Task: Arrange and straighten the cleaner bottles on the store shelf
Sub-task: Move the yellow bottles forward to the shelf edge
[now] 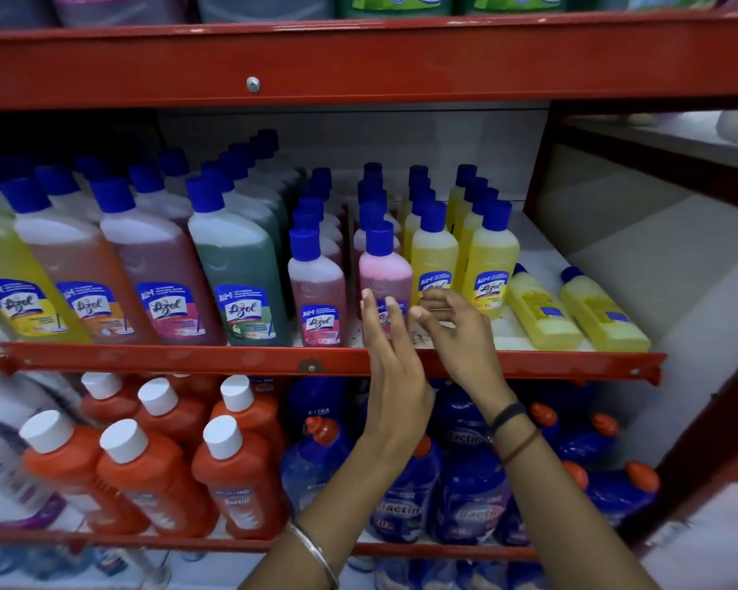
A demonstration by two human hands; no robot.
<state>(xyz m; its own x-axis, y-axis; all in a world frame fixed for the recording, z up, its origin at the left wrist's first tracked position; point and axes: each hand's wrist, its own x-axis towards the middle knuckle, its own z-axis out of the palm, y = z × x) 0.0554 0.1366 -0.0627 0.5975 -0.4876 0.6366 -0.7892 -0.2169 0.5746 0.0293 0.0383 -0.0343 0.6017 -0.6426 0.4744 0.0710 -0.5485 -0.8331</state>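
Shelving: red metal store rack (358,66), white shelf board (542,257) on the middle tier, pale wall panel behind; tiers of other cleaners above and below.
Middle tier, left: large Lizol bottles (239,270) in yellow, orange, pink and green, blue caps, upright in rows running front to back.
Middle tier, centre: small pink Lizol bottle (385,270) at the front of its row, upright, long axis vertical, cap up, label toward the camera; set slightly behind the neighbouring small red-pink bottle (318,291).
Middle tier, right: small yellow Lizol bottles (491,257) upright in two rows; two fallen yellow bottles (542,313) lying flat at the shelf's right end, side by side, caps toward the back wall, bases toward the front edge, back labels up.
Lower tier: orange bottles with white caps (146,470) on the left, blue Bactin bottles (465,496) on the right.
Left hand (395,368): fingers (369,308) straight and spread, flat in front of the pink bottle's label, gripping nothing; contact unclear.
Right hand (461,334): fingers (435,298) loosely curled and apart, empty, just before the front yellow bottle.
Wrists: metal bangle (316,551) on the left, dark bands (510,423) on the right.
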